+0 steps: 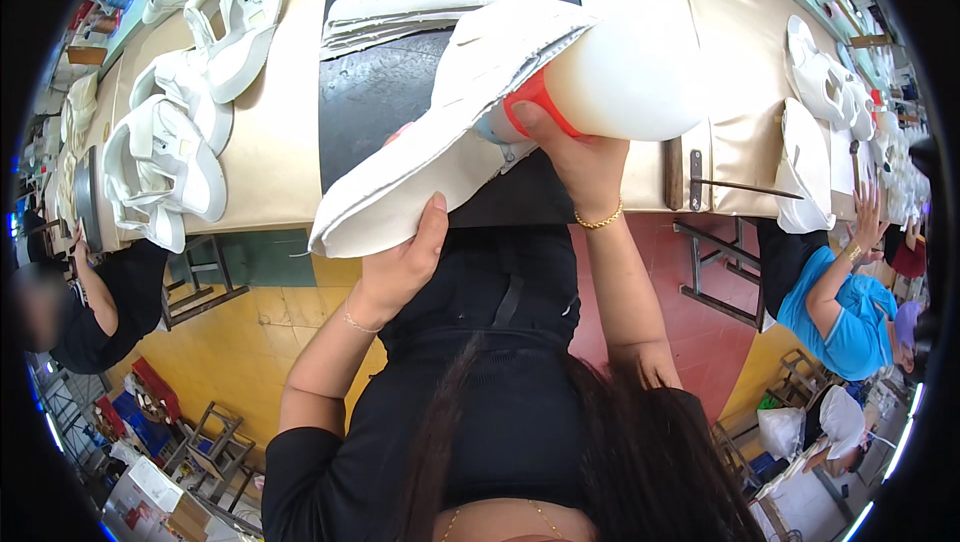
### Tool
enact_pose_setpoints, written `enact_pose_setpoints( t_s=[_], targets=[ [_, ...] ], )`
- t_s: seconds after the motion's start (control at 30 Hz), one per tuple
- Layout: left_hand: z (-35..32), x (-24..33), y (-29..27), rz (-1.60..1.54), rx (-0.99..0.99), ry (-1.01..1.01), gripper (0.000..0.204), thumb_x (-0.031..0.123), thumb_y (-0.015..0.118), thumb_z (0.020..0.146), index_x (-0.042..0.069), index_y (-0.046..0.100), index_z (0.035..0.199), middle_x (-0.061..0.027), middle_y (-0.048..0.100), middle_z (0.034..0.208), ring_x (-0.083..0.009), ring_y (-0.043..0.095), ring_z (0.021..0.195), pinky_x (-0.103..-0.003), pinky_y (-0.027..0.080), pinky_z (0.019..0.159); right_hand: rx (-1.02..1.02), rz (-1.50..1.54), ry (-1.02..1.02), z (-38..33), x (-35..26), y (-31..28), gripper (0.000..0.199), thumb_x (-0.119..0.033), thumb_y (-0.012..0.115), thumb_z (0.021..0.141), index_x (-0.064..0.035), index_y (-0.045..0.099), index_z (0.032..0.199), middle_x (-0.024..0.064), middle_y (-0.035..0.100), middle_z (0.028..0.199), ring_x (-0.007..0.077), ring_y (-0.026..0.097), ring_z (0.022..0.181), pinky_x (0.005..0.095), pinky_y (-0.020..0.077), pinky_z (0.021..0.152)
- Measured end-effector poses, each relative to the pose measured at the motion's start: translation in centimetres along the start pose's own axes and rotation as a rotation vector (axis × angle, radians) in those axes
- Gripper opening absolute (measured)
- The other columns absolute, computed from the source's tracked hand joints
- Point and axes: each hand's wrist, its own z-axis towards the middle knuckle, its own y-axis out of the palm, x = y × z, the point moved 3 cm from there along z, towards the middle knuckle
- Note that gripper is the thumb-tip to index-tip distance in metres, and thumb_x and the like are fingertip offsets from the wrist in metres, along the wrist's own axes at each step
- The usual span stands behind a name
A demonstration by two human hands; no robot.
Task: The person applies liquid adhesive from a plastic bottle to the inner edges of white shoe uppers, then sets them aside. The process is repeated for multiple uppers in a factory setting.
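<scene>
My left hand (405, 257) is closed round the lower edge of a white shoe upper (375, 197), thumb on its near face. The piece is held tilted above the table's near edge, and some of my left fingers are hidden behind it. My right hand (578, 157) grips a large whitish bottle (635, 72) by the red band (540, 107) near its neck. The bottle leans toward the shoe upper, and its narrow bluish-grey end goes in at the open edge. Whether the tip touches the inner face I cannot tell.
A dark mat (365, 102) bears a stack of flat white pieces (400, 7). White uppers (165, 162) line the left; more white pieces (805, 157) lie at right. A thin metal rod (745, 187) juts beside a wooden block (675, 177). People sit on both sides, one in blue (835, 312).
</scene>
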Motion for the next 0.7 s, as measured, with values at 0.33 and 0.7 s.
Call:
enact_pose_setpoints(
  t_s=[0.33,0.7],
  targets=[
    [0.3,-0.5,-0.3,0.014,-0.088,-0.103,0.052,0.004,0.052,0.089,-0.005,0.032,0.136,-0.0144,0.048,0.127,-0.019,0.048,0.114,-0.03,0.038,0.096,-0.003,0.02,-0.089,0.7,-0.2,0.4,0.031,-0.018,0.082,0.067,-0.0027,0.068,0.09,0.005,0.069,0.082,0.0148,0.065,0.075,0.0275,0.0519,0.069],
    [0.5,0.2,0.1,-0.042,-0.05,-0.082,0.047,0.005,0.053,0.089,-0.006,0.036,0.132,-0.0116,0.055,0.113,-0.0151,0.054,0.099,-0.027,0.044,0.087,0.003,-0.029,-0.116,1.1,-0.5,0.2,0.031,-0.018,0.082,0.066,-0.003,0.068,0.088,0.0054,0.069,0.082,0.0147,0.066,0.075,0.0276,0.052,0.068]
  ],
)
